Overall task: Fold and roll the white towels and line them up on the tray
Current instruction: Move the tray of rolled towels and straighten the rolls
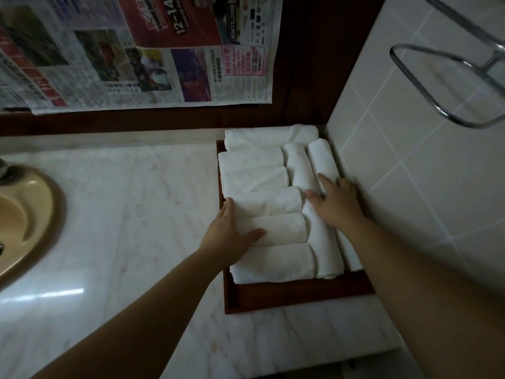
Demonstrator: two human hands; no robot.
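A dark wooden tray [287, 295] sits in the counter's right corner against the tiled wall. Several rolled white towels [262, 176] fill it: crosswise rolls stacked down the left side, lengthwise rolls [323, 247] along the right, and one roll across the back. My left hand [232, 233] rests flat on the left ends of the crosswise rolls, thumb lying over one roll. My right hand [337, 202] presses with straight fingers on the lengthwise rolls near the tray's right edge. Neither hand grips anything.
The white marble counter [136, 214] stretches to the left, with a beige sink basin [24, 217] at the left edge. Newspaper sheets [136, 50] hang on the back wall. A chrome towel rack [448, 86] sticks out from the tiled wall [423, 173] on the right.
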